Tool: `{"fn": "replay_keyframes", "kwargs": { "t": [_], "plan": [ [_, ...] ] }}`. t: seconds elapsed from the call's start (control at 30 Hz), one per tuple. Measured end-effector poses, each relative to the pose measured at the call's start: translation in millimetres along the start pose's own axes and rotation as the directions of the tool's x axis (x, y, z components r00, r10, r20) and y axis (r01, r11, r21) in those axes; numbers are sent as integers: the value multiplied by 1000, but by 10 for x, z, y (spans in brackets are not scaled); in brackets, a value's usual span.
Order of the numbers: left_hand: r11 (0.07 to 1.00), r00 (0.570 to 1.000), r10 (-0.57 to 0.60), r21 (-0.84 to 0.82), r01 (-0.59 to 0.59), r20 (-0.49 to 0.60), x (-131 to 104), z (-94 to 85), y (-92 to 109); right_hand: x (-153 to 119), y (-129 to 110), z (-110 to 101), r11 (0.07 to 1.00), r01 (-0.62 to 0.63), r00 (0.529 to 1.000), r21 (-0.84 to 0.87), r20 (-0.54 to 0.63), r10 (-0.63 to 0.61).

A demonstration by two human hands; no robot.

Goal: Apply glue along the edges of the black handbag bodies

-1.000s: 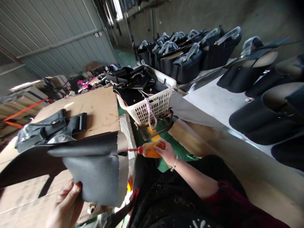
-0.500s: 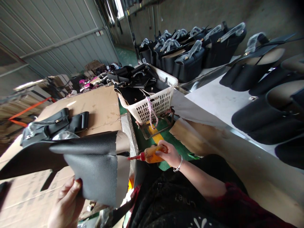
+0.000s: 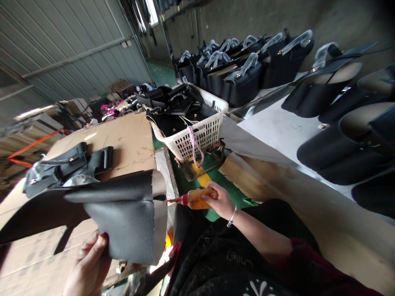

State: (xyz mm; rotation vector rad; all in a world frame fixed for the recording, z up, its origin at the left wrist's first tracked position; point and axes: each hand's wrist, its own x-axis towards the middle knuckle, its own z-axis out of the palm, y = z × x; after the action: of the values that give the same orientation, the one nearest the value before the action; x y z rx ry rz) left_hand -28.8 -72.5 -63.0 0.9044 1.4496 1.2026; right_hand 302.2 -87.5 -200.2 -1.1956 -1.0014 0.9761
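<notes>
My left hand (image 3: 91, 259) pinches the lower edge of a black grained leather piece (image 3: 126, 224) between thumb and fingers. The piece is folded over, and a pale grey-beige strip (image 3: 160, 230) runs down its right edge. In my right hand (image 3: 220, 199) is an orange squeeze bottle (image 3: 197, 198) with a red cap and a thin nozzle. The bottle lies nearly level, its nozzle tip at the pale strip's right edge, beside a small black tab (image 3: 159, 197). Whether the tip touches, I cannot tell.
A white plastic basket (image 3: 197, 139) full of black pieces stands ahead on a metal frame. Cardboard (image 3: 129, 139) covers the table at left, where a black bag (image 3: 61, 164) lies. Several black handbags (image 3: 243, 80) with plastic-wrapped handles stand at right and behind.
The bottle has risen very slightly, its nozzle now nearer the black tab. My left hand keeps its hold on the leather piece, and the whole view has shifted a little.
</notes>
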Motion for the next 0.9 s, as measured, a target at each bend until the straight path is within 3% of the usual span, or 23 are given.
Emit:
{"fn": "replay_keyframes", "kwargs": {
  "t": [0.1,0.33,0.5,0.6,0.7,0.9],
  "plan": [
    [999,999,37,-15,-38,-17,-67,73,17,30,-27,11,1000,-1,999,-2,-54,1],
    [1000,1000,23,-2,-23,-10,-134,145,38,62,-31,9,999,-15,1000,36,22,14],
    [1000,999,20,-14,-21,-40,-216,250,81,-85,-27,-73,990,-97,982,100,173,79],
    [999,999,34,15,-33,-28,-238,259,70,-168,-71,-120,992,-79,967,101,248,52],
    [998,999,46,39,-46,-3,-251,246,44,-185,-54,-135,998,-43,980,55,197,31],
    [1000,1000,17,14,-17,-15,-250,216,-8,-56,128,-66,987,-106,994,120,17,105]
  ]
}}
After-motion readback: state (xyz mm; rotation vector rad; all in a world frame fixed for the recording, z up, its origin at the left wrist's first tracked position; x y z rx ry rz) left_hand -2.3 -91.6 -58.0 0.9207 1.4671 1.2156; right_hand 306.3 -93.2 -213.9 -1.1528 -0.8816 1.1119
